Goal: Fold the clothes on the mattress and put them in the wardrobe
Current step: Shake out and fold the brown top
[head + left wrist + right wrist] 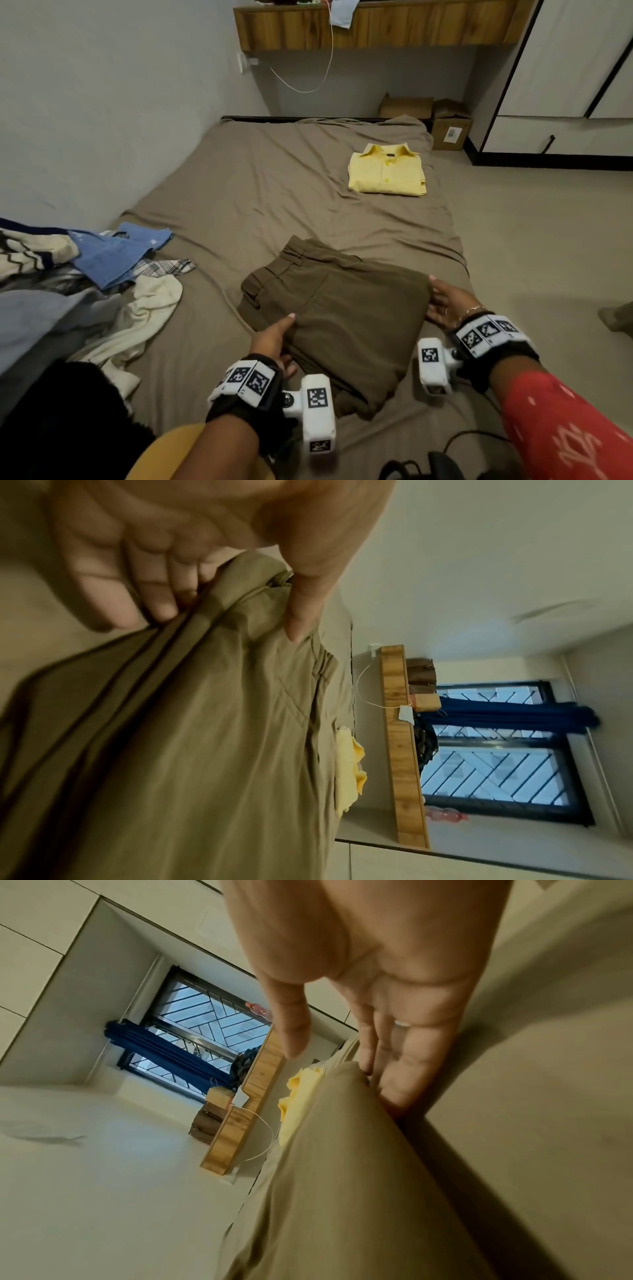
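Brown trousers [335,315] lie folded on the near part of the mattress [239,178]. My left hand [274,339] pinches their left edge, thumb on top and fingers underneath; the left wrist view shows this hand [229,623] on the trousers [205,737]. My right hand [445,305] lies with straight fingers against their right edge. In the right wrist view its fingers [394,1085] reach under the trousers [342,1177], thumb free above. A folded yellow shirt [387,171] rests farther up the mattress.
A heap of unfolded clothes [102,267] covers the mattress's left side by the wall. The white wardrobe [565,68] stands at the far right, with cardboard boxes [448,126] beside it. A wooden shelf [370,27] hangs above. Black cables [428,462] lie near me.
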`<state>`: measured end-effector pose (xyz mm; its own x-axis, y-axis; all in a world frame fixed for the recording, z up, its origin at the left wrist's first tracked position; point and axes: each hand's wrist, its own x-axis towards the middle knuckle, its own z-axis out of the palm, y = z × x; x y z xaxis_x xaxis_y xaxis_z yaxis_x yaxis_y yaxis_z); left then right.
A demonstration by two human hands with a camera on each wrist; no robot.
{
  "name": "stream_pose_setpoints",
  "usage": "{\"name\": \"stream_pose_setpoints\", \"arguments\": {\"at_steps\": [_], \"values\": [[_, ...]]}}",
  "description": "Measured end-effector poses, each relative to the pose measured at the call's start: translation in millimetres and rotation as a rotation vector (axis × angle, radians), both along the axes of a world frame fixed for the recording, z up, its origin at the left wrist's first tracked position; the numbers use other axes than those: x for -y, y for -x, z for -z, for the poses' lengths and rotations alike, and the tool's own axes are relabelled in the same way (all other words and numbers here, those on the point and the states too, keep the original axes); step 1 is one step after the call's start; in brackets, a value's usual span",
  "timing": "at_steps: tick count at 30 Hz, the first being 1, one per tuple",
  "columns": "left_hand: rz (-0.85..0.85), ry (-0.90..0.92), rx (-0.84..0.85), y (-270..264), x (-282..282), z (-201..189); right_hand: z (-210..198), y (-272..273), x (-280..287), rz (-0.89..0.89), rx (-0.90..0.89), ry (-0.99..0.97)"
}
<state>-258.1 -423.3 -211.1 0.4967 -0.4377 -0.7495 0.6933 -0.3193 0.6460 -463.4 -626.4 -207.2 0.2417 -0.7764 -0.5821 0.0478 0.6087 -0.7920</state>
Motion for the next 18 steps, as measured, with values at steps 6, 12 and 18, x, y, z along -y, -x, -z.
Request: {"name": "stream_pose_setpoints", "arguments": {"at_steps": [6,12,18], "values": [[0.011,0.066,0.082,-9,7,2,2,-18,33,-0.131,-0.055,0.022],[0.024,0.074,0.031,7,4,19,1,-33,71,-0.449,-0.276,0.045],[0.023,0.223,0.127,12,16,7,-28,-58,68,-0.987,-0.532,0.391]]}}
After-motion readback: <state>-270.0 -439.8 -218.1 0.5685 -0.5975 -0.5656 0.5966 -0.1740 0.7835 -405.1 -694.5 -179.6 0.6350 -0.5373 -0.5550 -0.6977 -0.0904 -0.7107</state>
